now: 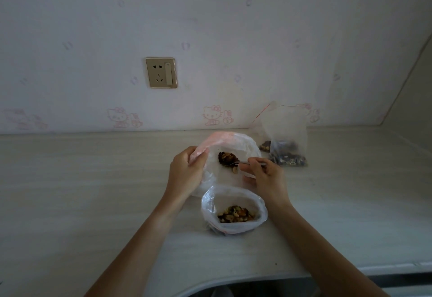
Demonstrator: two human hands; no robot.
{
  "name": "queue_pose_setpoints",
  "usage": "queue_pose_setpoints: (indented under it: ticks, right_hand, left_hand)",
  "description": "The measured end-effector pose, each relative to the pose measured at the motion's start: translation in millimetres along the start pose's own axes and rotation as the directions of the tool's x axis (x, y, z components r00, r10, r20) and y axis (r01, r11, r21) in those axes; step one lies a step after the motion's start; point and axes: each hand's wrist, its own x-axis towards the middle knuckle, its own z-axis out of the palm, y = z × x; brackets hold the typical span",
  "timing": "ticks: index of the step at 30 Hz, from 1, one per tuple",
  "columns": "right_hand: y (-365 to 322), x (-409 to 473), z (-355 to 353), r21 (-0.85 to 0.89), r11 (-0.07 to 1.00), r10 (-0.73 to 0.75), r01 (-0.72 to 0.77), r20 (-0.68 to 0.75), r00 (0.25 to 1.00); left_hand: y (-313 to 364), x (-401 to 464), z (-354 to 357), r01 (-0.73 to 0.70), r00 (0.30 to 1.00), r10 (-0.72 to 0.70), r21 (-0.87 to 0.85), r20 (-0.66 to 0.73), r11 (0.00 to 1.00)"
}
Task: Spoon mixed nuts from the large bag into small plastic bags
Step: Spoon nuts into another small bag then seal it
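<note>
left hand (185, 170) grips rim of small bag (230, 142), mid counter (93, 179). right hand (265, 176) pinches spoon (233, 161), heaped with nuts (228, 158), inside bag mouth. large bag (233, 210) nearer front edge.

A pale wall (233, 27) fills the top half of the view. It has wallpaper with faint little shapes on it. Low down on the wall there is a row of pink cartoon cats (211, 115), just above the table. A gold-coloured wall socket (161, 72) sits on the wall to the left of the middle. It has holes for plugs and a white switch on its right side. On the right, a second wall (413, 100) meets the first one at a corner. The table (81, 179) is light, with a soft wood grain. Its near edge curves, and it is dark below. The light is dim and soft.
</note>
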Motion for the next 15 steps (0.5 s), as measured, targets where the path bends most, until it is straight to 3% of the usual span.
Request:
queue_pose_setpoints:
  ticks: [15]
  right_hand:
    - [-17.7, -10.2, -15.6, 0.182, 0.980, 0.070, -0.075, 0.034, 0.997]
  left_hand:
    - [-6.3, 1.9, -0.8, -0.191, 0.981, 0.193, 0.099, -0.008, 0.977]
